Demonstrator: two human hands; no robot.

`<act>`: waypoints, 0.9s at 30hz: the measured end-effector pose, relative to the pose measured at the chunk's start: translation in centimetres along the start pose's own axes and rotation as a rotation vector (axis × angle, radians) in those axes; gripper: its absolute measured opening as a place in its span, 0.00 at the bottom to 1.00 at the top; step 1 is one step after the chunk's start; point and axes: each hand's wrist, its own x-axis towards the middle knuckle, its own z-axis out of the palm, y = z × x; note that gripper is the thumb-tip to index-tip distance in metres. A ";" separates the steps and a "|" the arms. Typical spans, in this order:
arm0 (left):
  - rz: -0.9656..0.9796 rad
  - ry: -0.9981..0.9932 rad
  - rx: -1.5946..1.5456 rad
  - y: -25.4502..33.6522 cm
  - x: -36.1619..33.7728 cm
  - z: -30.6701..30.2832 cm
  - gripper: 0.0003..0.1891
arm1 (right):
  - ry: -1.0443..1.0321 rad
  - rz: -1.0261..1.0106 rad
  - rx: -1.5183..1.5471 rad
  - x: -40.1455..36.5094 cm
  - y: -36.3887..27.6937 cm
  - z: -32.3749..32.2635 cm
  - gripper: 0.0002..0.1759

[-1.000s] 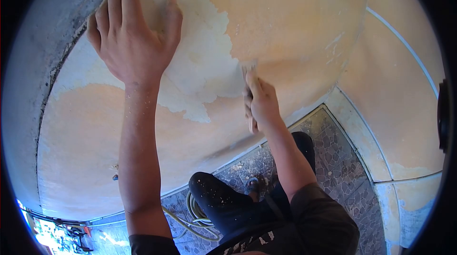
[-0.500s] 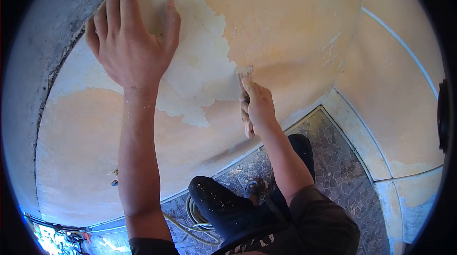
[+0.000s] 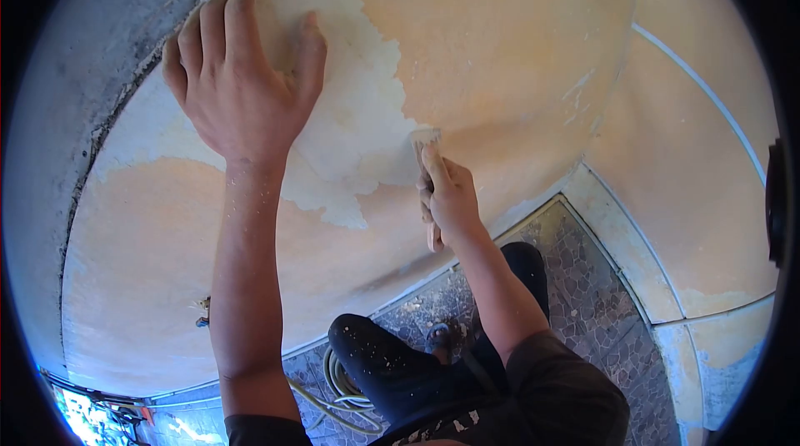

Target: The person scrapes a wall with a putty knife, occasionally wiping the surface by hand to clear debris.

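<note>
My left hand (image 3: 246,79) lies spread on the wall at the upper left, fingertips by the rough dark edge, holding nothing. My right hand (image 3: 450,196) is wrapped round the handle of a scraper (image 3: 425,139), whose flat blade points up the wall. The blade is at the ragged border between the pale bare patch (image 3: 350,96) and the orange-tan coating (image 3: 500,46). My right fingers partly hide the handle, and its lower end shows beneath them.
A grey surface (image 3: 92,38) runs along the left beyond the rough edge. Below are my knees, a patterned tiled floor (image 3: 583,279), a coiled hose (image 3: 339,379) and a small tap-like fitting (image 3: 202,313) on the wall. Another tan wall (image 3: 683,171) stands at the right.
The view has shifted slightly. My left hand appears a little lower and further right, still spread on the wall. The scraper in my right hand has moved slightly down and tilted.
</note>
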 end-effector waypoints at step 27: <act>-0.006 -0.043 -0.054 1.0 0.0 -0.9 0.30 | -0.056 0.114 -0.169 -2.6 10.0 -1.8 0.28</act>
